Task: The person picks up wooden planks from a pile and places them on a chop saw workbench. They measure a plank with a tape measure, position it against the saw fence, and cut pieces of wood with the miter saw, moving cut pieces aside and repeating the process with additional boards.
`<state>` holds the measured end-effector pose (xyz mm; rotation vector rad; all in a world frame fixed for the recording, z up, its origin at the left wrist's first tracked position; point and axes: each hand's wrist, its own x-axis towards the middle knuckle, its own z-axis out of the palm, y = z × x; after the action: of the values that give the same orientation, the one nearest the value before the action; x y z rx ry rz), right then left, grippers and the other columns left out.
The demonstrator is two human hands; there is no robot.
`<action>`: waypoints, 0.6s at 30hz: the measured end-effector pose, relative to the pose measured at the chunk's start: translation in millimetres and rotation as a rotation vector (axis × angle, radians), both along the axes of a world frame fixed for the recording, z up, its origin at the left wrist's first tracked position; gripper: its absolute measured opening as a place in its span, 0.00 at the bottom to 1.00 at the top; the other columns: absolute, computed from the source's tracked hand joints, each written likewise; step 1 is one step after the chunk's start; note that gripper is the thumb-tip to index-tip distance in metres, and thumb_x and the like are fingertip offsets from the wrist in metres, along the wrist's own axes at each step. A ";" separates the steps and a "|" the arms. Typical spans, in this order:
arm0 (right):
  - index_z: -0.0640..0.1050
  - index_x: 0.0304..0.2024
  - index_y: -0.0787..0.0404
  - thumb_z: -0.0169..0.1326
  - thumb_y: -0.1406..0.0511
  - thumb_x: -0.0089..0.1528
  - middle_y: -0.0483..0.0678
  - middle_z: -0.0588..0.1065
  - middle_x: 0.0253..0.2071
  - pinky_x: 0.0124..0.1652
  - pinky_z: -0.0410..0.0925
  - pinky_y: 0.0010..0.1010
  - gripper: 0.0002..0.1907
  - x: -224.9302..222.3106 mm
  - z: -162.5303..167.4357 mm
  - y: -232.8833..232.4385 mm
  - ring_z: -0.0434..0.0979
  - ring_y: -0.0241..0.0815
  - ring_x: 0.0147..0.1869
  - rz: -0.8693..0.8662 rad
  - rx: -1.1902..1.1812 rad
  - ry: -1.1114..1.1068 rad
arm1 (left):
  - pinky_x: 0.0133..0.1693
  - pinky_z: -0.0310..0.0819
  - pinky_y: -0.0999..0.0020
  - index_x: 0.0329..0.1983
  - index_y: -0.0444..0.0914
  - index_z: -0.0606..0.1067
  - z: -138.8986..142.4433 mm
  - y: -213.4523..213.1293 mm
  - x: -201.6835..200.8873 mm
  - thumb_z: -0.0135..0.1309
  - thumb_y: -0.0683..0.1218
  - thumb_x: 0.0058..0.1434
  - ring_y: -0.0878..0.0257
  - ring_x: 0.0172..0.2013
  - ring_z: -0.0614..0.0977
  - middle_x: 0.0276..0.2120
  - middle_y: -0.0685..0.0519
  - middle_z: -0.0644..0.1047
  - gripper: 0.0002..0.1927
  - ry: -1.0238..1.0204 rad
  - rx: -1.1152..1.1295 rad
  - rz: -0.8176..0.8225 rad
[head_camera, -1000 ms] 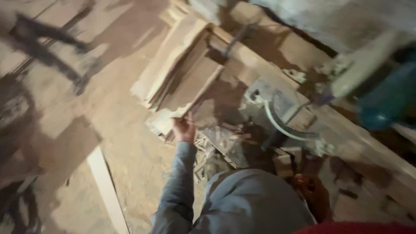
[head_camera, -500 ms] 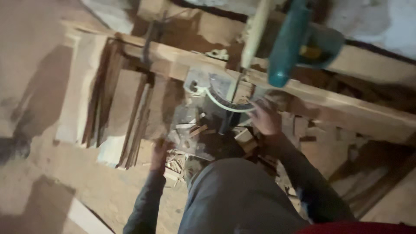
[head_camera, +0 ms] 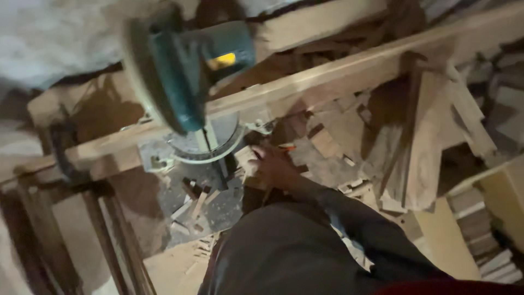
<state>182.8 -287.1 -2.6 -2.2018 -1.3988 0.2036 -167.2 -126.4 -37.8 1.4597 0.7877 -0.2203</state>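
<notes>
The right hand (head_camera: 273, 166) is down among the offcuts just right of the saw's round base plate (head_camera: 206, 143). Its fingers (head_camera: 261, 154) look curled in rather than spread, and something thin with an orange-red tip, perhaps a pencil (head_camera: 286, 147), sticks out from the far side of the hand; the picture is too blurred for me to tell whether the fingers pinch it or merely lie against it. The dark sleeve (head_camera: 349, 218) runs from the wrist back to the near right.

The teal mitre saw (head_camera: 185, 71) hangs tilted over the plate, far left of the hand, and does not touch it. A long pale plank (head_camera: 349, 71) runs behind the saw from left to right. Small wood scraps (head_camera: 194, 199) litter the saw table, near left of the hand. Flat boards (head_camera: 426, 147) lean in a stack well to the right.

The left hand is out of sight.
</notes>
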 end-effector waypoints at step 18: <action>0.64 0.69 0.54 0.64 0.44 0.57 0.66 0.65 0.64 0.58 0.62 0.62 0.45 101.6 61.4 -351.4 0.65 0.69 0.65 -1.338 -0.135 0.033 | 0.28 0.62 0.56 0.26 0.30 0.69 72.2 17.4 126.7 0.55 0.54 0.67 0.57 0.21 0.67 0.18 0.41 0.67 0.24 -0.050 0.491 -0.442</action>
<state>284.4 -638.5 58.8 -2.7038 0.3026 -0.1597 -40.6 -109.0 34.4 2.0932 0.4843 -0.3385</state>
